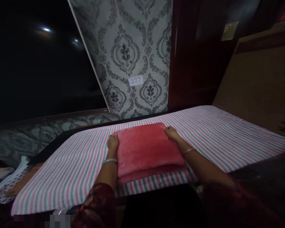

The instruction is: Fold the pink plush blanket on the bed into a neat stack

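A folded red plush cloth (146, 147) lies on a bed covered by a pink, grey and white striped sheet (218, 136). My left hand (113, 142) rests against the cloth's far left corner, fingers curled on its edge. At the far right corner my right hand (171, 132) grips the edge in the same way. Both wrists wear a bangle. The cloth is stacked in two or three layers, its near edge toward me.
Patterned grey wallpaper (130, 53) with a small paper label reading 277 (135, 80) stands behind the bed. A dark wooden door (194, 53) and a brown headboard (258, 79) are at the right. Crumpled cloths (7, 180) lie low at the left.
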Motion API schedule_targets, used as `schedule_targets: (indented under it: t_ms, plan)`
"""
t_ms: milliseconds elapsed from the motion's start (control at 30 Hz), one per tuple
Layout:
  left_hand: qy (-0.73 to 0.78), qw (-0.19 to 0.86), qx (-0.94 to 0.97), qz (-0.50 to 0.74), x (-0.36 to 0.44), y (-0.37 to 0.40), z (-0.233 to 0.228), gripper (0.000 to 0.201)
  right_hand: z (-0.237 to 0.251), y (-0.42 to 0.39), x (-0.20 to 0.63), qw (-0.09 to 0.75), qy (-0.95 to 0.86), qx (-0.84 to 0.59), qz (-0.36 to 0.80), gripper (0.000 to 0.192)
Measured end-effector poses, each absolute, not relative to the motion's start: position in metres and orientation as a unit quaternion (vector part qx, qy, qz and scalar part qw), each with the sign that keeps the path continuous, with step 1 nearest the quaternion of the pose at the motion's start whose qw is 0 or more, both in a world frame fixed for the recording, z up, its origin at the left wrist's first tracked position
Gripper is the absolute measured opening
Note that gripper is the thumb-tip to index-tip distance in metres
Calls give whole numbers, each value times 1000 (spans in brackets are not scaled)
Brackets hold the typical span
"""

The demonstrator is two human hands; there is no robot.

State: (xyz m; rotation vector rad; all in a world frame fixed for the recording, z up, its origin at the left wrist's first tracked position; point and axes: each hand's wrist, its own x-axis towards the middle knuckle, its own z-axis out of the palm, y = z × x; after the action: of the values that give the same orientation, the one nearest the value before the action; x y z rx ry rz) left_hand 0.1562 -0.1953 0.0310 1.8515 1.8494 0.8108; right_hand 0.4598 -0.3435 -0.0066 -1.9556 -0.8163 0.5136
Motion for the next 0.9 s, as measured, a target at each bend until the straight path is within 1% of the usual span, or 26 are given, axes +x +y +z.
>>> schedule_targets:
  t_ms: [100, 200, 267, 333, 400, 500, 600, 733, 833, 900]
  plan:
    - [621, 222, 697, 282, 143, -210, 37, 49, -3, -382, 449, 483, -324, -761, 287, 34]
    - [598, 233, 722, 260, 116, -239, 32, 41, -10, -428, 431, 541, -330, -673, 382, 33]
    - [593, 213, 737, 244, 97, -265, 22, 43, -17, -450, 421, 580, -332, -616, 416, 35]
    - [589, 174, 755, 231, 83, -290, 10, 48, -24, -461, 417, 591, -348, -613, 391, 39]
    - [598, 130, 763, 209, 77, -310, 0, 51, -31, -463, 418, 579, -372, -648, 327, 41]
    - [626, 99, 752, 179, 80, -323, -9, 51, -42, -459, 426, 547, -370, -715, 228, 36]
    - [623, 102, 750, 198, 83, -321, -14, 49, -50, -460, 432, 526, -347, -757, 172, 32]
    - [610, 129, 740, 253, 76, -321, -16, 50, -54, -470, 427, 498, -379, -768, 141, 32]
    - [615, 139, 733, 257, 67, -329, -15, 59, -51, -480, 422, 440, -390, -802, 104, 38]
    - [625, 160, 727, 236, 61, -335, -12, 66, -46, -486, 420, 419, -389, -814, 107, 43]
